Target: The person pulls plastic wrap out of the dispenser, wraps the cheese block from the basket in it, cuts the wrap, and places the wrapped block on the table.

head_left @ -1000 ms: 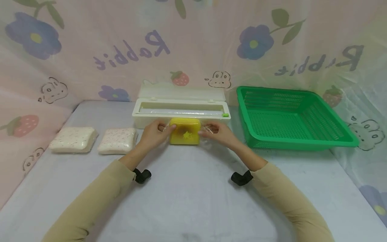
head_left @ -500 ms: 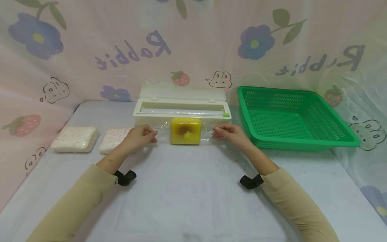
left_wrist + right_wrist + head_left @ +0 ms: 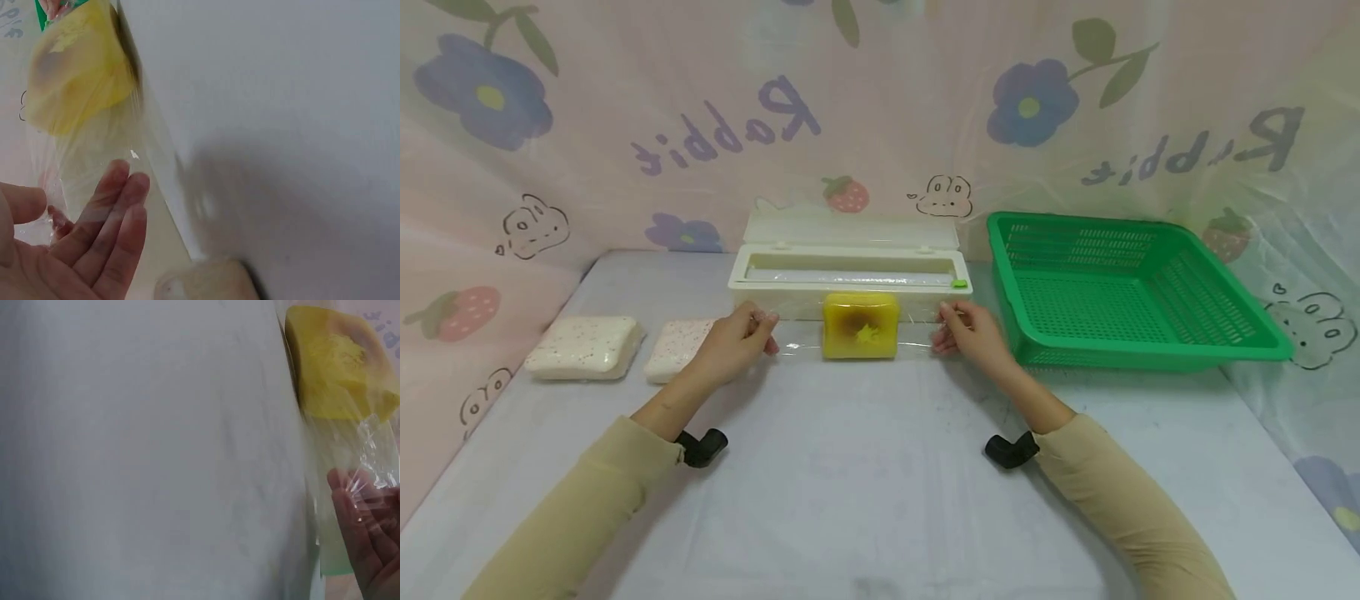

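Note:
A yellow toast-shaped block (image 3: 861,327) with a brown patch stands against the front of the white film dispenser (image 3: 850,293). Clear cling film (image 3: 916,340) covers it and stretches out flat on both sides. My left hand (image 3: 735,340) pinches the film's left end between thumb and forefinger, the other fingers extended beneath, as the left wrist view shows. At the opposite end, my right hand (image 3: 972,333) pinches the film, which bunches in shiny creases near the fingertips in the right wrist view. Both hands are apart from the block itself.
Two white speckled blocks wrapped in film lie on the left, the outer block (image 3: 582,347) and the inner block (image 3: 677,348) partly behind my left hand. A green plastic basket (image 3: 1150,354) stands at right. The dispenser's lid (image 3: 850,227) is raised, showing a film roll inside.
Both hands have moved outward from beside the yellow block, drawing the film ends out sideways. Over the last half second they shifted only slightly. The block has stayed in place.

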`<state>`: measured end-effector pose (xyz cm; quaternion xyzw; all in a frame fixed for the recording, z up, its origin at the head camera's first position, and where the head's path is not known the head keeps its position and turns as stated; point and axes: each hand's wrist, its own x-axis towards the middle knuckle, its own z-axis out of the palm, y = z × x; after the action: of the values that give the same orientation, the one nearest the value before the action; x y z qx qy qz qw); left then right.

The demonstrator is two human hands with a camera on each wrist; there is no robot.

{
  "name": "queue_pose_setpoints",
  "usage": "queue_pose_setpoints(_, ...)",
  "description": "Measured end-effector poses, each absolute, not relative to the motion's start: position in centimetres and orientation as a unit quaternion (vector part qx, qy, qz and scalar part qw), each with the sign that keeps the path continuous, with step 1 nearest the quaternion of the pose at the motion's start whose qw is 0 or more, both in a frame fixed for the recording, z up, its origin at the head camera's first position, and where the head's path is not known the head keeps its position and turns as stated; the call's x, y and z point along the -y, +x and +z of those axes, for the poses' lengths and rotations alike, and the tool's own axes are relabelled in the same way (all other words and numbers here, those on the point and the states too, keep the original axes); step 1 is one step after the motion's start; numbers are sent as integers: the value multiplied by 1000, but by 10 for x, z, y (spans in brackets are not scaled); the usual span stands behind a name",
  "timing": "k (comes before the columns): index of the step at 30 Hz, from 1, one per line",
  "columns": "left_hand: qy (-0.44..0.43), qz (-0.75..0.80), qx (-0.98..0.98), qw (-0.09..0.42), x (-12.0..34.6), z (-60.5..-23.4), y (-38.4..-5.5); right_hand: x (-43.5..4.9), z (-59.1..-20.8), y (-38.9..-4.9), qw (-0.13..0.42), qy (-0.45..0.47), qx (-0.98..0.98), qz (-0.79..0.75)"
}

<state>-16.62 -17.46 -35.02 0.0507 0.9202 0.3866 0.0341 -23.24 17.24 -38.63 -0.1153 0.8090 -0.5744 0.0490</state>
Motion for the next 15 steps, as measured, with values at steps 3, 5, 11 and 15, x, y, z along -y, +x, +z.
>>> queue_pose_setpoints(3,51,390,-918,52,176,-349,-164,-169,-387,-233,36,-110,-821,-559)
queue_pose_setpoints(5,52,389,-918,60,176,-348,-164,-167,-386,-234,30,-102,-826,-553)
queue_pose_setpoints(11,46,379,-922,64,177,-348,-164,-167,-386,-233,38,-94,-833,-544)
queue_pose_setpoints(15,50,372,-926,44,177,-348,-166,-168,-386,-232,51,-94,-833,-543)
